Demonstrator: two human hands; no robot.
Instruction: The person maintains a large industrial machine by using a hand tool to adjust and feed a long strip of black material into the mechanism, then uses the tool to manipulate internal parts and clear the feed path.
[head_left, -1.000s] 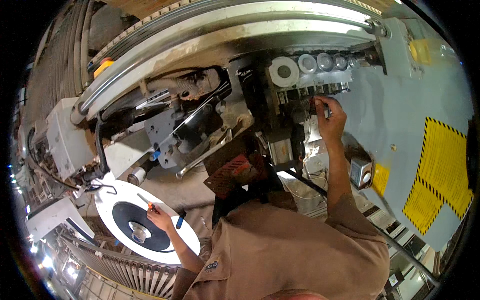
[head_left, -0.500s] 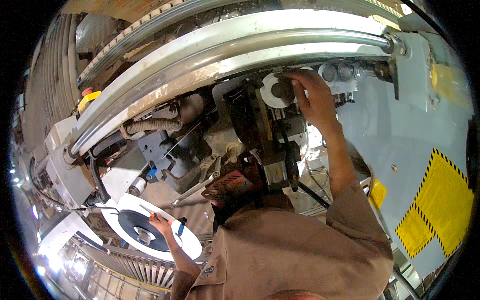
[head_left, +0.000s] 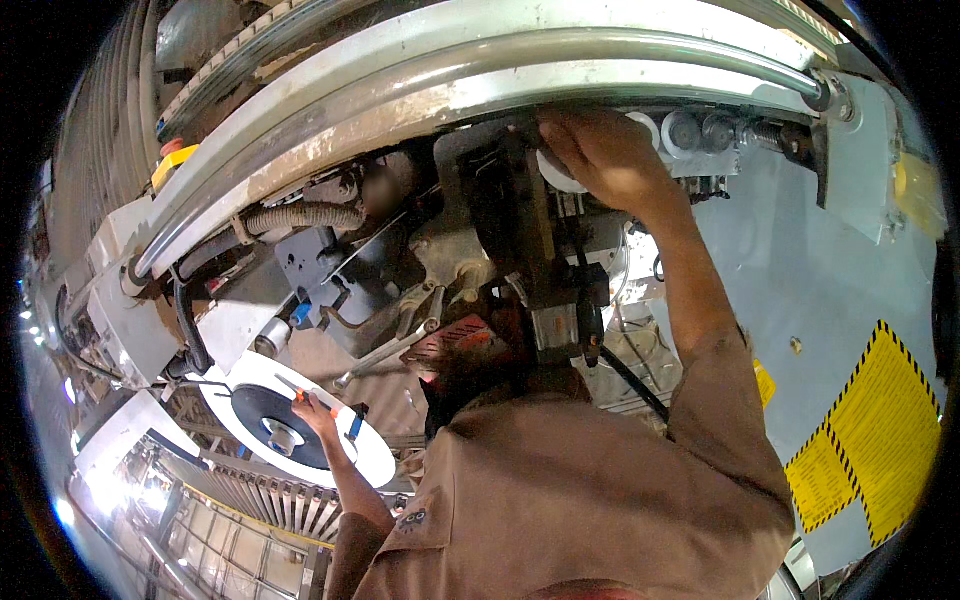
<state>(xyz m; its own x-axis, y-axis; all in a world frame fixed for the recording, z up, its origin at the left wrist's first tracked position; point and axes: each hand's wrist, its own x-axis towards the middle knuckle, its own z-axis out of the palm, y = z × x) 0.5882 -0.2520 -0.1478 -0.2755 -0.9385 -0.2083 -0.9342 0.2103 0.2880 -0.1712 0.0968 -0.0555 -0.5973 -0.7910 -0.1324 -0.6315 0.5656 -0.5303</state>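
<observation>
Right hand (head_left: 600, 155) reaches up, fingers closed over white roller (head_left: 555, 178) under the grey rail (head_left: 480, 70); seating appears unfinished. Left hand (head_left: 318, 412) pinches orange-tipped tool (head_left: 290, 388) on white spool disc (head_left: 370, 460)

Brown short-sleeved shirt (head_left: 600, 490) — small chest emblem.
</observation>
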